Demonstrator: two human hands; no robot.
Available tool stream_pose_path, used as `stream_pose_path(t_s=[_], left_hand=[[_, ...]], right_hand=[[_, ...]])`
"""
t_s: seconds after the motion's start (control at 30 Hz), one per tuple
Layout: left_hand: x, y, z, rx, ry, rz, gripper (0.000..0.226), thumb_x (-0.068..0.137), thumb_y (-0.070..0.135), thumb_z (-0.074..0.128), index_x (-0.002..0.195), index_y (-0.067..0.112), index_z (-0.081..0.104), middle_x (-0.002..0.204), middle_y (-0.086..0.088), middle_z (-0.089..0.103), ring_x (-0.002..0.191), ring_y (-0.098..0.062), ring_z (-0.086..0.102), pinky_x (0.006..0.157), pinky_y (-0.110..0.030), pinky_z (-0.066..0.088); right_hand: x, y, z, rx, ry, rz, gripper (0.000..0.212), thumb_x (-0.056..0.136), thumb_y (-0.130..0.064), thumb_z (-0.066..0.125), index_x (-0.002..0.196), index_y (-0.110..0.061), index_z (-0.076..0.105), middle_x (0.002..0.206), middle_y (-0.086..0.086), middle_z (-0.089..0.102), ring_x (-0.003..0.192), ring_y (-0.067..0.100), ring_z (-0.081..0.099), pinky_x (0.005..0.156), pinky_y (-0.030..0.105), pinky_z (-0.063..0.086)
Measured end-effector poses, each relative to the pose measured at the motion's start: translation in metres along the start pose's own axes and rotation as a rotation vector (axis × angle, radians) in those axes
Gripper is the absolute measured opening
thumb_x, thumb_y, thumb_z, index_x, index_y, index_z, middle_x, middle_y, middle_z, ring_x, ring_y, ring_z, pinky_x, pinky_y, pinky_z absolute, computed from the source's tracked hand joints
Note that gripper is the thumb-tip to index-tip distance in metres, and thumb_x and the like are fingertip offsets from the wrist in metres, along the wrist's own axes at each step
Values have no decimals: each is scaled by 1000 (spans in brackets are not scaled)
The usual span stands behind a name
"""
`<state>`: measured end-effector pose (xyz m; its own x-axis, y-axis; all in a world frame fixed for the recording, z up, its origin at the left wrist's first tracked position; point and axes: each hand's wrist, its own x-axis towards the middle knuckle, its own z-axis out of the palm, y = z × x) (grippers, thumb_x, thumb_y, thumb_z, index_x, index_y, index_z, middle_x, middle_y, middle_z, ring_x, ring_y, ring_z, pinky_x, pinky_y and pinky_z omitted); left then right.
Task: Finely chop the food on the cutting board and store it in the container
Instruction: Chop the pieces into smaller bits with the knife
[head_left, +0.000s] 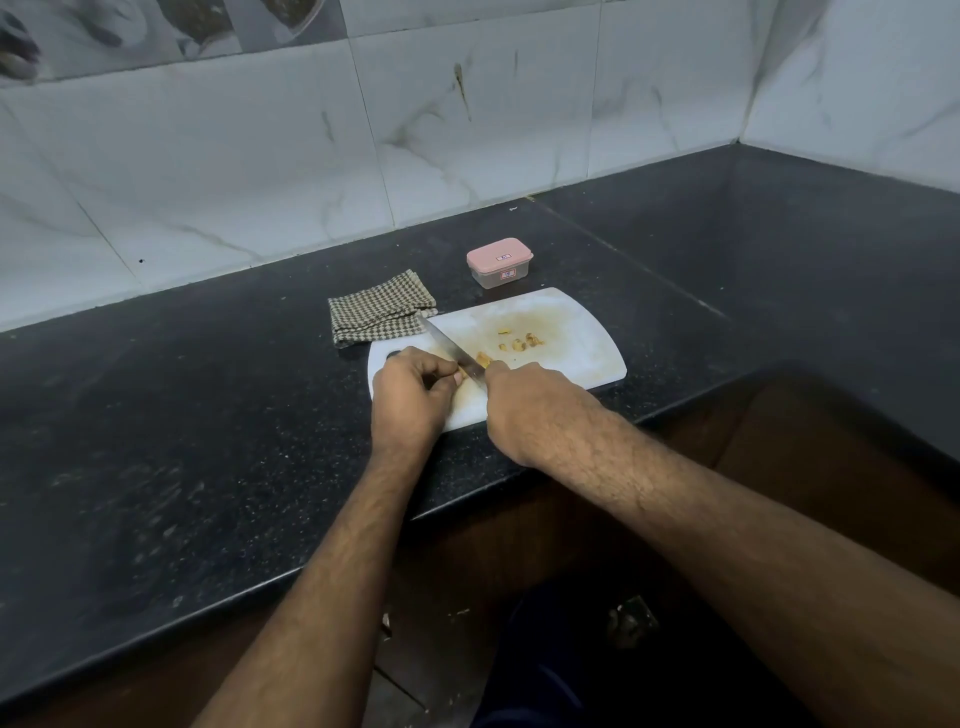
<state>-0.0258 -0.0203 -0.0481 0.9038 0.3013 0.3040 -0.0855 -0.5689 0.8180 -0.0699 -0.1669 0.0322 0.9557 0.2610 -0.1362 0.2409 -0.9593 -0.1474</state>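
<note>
Right hand (524, 400) gripping knife (449, 349), left hand (410, 389) pinching food piece (483, 359) on cutting board (571, 332); lidded pink container (500, 262) behind board

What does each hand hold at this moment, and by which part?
The right hand grips the steel-bladed knife by its handle, hidden inside the fist. The left hand pinches a small yellowish food piece by its end, beside the blade.

kitchen | black stone counter (208, 415) | marble wall tiles (467, 130)
</note>
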Motion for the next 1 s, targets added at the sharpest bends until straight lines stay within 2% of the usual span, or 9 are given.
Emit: stream_pose_path(t_s=[0.13,0.3,0.37,0.67,0.87,1.0], left_hand=[[2,-2,1,-12,-11,15,8,84,6,82,85,14,80,93,6,73,93,-12,69,91,-39,59],[3,-5,2,-16,-24,17,13,84,4,81,85,18,80,93,8,73,94,-13,70,92,-41,59],[3,-5,3,-30,-24,10,15,84,4,81,83,19,79,92,7,74,94,-14,71,92,-42,60],[0,-1,1,-5,2,8,9,83,9,83,83,17,80,90,8,74,89,-10,71,88,-39,60],[-2,4,-1,7,-2,-14,7,84,13,83,81,19,81,88,11,75,87,-7,71,86,-35,60],[-3,6,-3,35,1,-15,4,85,13,82,85,17,81,88,11,73,85,-7,69,86,-31,59]], right_hand=[[11,2,3,-30,6,-20,28,100,-12,45,126,-7,52,114,15,59,104,34,60,72,39,41],[21,3,6,-16,-6,-30,29,100,-12,46,128,-8,52,103,13,54,95,31,57,72,39,40],[24,2,9,-8,-6,-29,29,100,-13,46,128,-8,52,105,13,56,93,30,56,72,39,40],[32,1,14,20,-11,-6,35,98,-17,48,134,-14,51,98,8,49,82,25,47,70,39,42],[19,3,-1,68,-74,26,43,99,-17,48,142,-16,42,105,6,49,91,22,48,76,35,43],[19,9,-4,86,-84,39,45,100,-17,45,144,-17,42,125,10,56,93,22,47,78,34,43]])
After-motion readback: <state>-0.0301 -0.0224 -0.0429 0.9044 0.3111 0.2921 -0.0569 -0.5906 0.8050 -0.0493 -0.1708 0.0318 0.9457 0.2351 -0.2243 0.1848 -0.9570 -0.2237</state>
